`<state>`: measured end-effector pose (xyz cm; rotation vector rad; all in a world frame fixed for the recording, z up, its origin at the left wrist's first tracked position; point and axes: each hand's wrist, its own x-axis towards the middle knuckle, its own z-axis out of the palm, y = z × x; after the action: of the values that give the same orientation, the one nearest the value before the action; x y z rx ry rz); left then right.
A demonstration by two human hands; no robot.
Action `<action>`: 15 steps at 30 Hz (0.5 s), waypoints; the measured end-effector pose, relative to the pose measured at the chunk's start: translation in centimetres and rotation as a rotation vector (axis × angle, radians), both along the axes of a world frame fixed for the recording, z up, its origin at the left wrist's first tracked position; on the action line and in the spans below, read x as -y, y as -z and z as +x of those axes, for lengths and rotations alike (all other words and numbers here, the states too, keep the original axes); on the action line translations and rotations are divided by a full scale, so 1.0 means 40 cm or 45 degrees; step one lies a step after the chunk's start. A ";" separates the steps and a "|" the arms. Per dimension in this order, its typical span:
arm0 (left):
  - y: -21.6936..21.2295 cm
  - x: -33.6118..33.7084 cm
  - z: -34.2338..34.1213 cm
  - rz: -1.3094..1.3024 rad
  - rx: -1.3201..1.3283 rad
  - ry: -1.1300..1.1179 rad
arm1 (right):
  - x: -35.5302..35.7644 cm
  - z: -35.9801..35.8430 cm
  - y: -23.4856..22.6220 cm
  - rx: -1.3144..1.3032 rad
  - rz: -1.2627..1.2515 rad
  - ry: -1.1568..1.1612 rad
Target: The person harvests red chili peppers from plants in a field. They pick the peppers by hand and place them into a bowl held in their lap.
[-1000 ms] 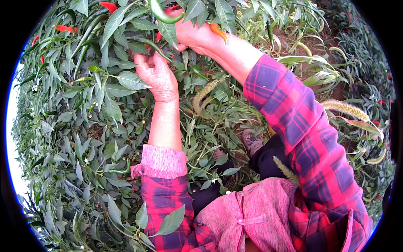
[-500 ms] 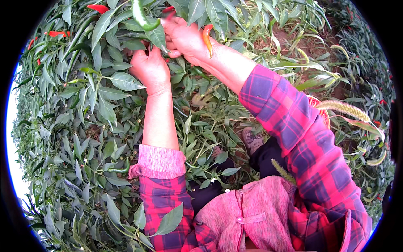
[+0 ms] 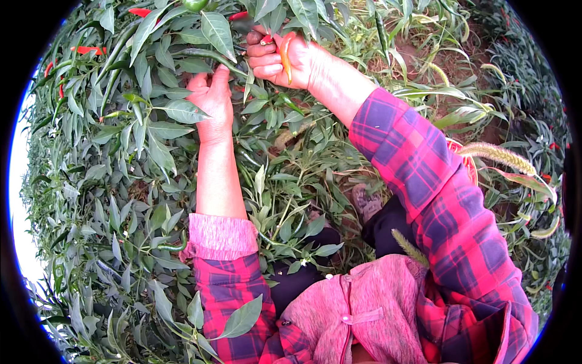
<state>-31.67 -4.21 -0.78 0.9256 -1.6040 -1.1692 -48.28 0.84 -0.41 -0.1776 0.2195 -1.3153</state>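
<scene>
1. Both hands have shifted a little since the earlier frame: the right hand (image 3: 288, 59) now sits slightly lower and more to the right, and the left hand (image 3: 211, 100) has opened out against the leaves.
2. An orange-red chili (image 3: 284, 56) lies across the right hand's palm, pinned under the curled fingers (image 3: 262, 59); that hand is closed around it.
3. A second red tip (image 3: 267, 39) shows between the upper fingers; whether it is another chili I cannot tell.
4. Its thumb raised, the left hand rests flat among the stems with fingers loose, holding nothing; it is just beside the right hand, not touching it.
5. Dense green leaves (image 3: 182, 111) crowd both hands, and one broad leaf (image 3: 218, 33) hangs over the gap between them. More red chilies (image 3: 140, 11) hang at the top left.
6. The held chili runs nearly upright, its thin end pointing down toward the wrist.
</scene>
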 end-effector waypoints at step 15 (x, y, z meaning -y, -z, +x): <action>-0.136 0.146 -0.129 -1.189 1.083 -0.077 | 0.001 0.009 -0.030 -0.138 0.104 -0.040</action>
<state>-36.81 -10.04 4.68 0.8285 -2.4138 0.1699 -47.92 0.80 0.79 -0.1824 0.3603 -1.2644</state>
